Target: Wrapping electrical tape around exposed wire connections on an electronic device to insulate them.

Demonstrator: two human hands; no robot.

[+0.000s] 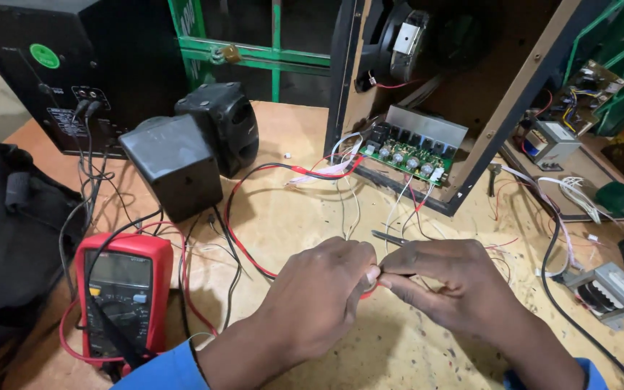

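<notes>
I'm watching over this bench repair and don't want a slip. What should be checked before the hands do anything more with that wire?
1. Grip on the red wire: left hand and right hand pinch it between fingertips. Ok.
2. Wire end stripped: hidden by fingers. Cannot tell.
3. Red multimeter within reach: lies left of the hands, black lead across its dial. Ok.
4. Multimeter on: screen looks blank. Cannot tell.
5. Green circuit board in the open wooden cabinet: exposed, wires trailing out; powered or not, cannot tell.
6. Work surface: loose wires cross under the hands. Not ok.
</notes>
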